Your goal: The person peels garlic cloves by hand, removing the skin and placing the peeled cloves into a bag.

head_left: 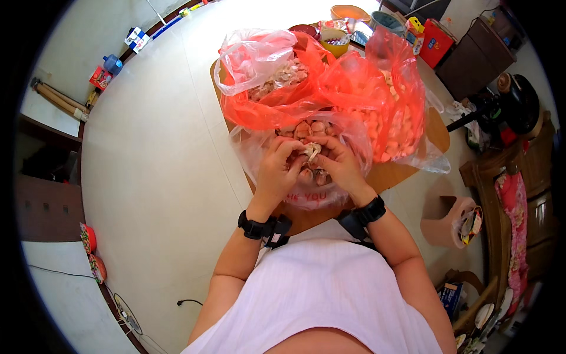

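Note:
Between the fingertips of both hands is a piece of garlic [313,150], pale and papery, with a short stem end showing. My left hand [281,161] grips it from one side and my right hand [338,160] from the other. Both are above a clear plastic bag [353,132] of unpeeled garlic [318,127]. Behind it lies a red plastic bag [247,110] with loose garlic skins [287,74] and a white bag [239,79] folded at its mouth. To the right, another red bag [353,79] holds many pale pieces, apparently peeled cloves [393,132].
The bags rest on a wooden table [389,181]. Bowls, including an orange basin [349,13] and a yellow container [334,42], stand at its far end. A cardboard box [442,221], a pedestal fan [517,104] and a wooden bench [491,190] are to the right.

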Demonstrator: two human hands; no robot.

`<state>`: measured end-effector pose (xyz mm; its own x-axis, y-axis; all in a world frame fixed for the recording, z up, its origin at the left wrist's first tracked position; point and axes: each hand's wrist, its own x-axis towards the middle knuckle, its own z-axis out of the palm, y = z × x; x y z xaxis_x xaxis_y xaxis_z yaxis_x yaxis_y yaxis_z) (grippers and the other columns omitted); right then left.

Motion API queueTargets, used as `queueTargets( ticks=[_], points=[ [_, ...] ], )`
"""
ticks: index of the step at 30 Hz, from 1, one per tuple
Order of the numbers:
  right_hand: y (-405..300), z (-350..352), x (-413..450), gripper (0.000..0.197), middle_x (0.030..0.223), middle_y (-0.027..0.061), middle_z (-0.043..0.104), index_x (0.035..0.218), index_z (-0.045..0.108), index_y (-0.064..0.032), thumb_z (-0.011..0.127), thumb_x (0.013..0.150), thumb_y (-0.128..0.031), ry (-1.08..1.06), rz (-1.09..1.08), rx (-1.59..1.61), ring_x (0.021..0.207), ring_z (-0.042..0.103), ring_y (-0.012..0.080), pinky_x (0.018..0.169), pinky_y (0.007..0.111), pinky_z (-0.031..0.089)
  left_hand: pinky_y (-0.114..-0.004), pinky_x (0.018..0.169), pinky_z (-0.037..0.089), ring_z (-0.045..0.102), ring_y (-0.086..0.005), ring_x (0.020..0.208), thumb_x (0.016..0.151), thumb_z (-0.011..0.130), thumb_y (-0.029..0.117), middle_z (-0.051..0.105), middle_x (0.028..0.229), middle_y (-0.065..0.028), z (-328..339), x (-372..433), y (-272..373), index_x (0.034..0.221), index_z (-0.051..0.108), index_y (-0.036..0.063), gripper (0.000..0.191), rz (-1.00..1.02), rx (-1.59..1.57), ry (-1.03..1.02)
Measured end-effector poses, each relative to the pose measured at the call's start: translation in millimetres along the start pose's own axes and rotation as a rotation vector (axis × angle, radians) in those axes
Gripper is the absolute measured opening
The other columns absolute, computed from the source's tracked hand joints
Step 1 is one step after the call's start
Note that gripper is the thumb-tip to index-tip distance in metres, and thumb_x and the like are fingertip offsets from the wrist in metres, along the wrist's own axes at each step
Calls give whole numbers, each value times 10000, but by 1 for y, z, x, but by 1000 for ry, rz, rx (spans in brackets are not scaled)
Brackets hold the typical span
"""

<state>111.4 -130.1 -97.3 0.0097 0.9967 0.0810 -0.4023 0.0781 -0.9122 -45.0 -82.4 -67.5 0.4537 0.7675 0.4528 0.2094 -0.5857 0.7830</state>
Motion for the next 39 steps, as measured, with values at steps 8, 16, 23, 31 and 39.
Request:
queueTargets(
  ticks=[8, 16, 23, 31, 39],
  points=[
    [11, -7, -4, 330, 1047, 33, 610, 1194, 538, -20, 589, 869, -2, 58, 54, -64, 847, 596, 82, 675, 202, 509, -283, 649, 471, 571, -214, 778, 776, 616, -31, 531, 893, -91, 9, -5, -19, 952, 533, 24, 202, -76, -90, -89],
    [8, -8, -3, 314, 1046, 37, 619, 1182, 552, -20, 606, 872, -33, 42, 101, -71, 862, 605, 98, 661, 211, 519, -230, 697, 434, 503, -110, 766, 821, 586, -12, 489, 888, -17, 12, -15, -46, 957, 482, 59, 185, -213, -572, -162],
    [12, -9, 0, 312, 1078, 62, 619, 1199, 538, -6, 581, 902, -94, 55, 131, 150, 880, 611, 124, 674, 242, 538, -224, 691, 444, 502, -83, 785, 894, 487, 39, 526, 912, -4, -1, -7, -31, 982, 490, 72, 95, -560, -1069, -67],
    [0, -6, -2, 312, 1019, 56, 630, 1170, 554, -24, 621, 877, -107, 87, 223, 113, 817, 621, 110, 634, 225, 526, -199, 650, 467, 552, -72, 749, 853, 604, 53, 539, 900, -9, 2, -6, -17, 1001, 585, 34, 150, -348, -616, -113],
    [-4, -8, -3, 298, 942, 33, 641, 1124, 573, -38, 660, 844, -89, 38, 187, 4, 663, 607, 76, 540, 188, 491, -224, 643, 455, 540, -94, 733, 770, 669, -3, 525, 889, -40, 6, -9, -15, 993, 562, 10, 248, -315, -421, -125]
  ],
)
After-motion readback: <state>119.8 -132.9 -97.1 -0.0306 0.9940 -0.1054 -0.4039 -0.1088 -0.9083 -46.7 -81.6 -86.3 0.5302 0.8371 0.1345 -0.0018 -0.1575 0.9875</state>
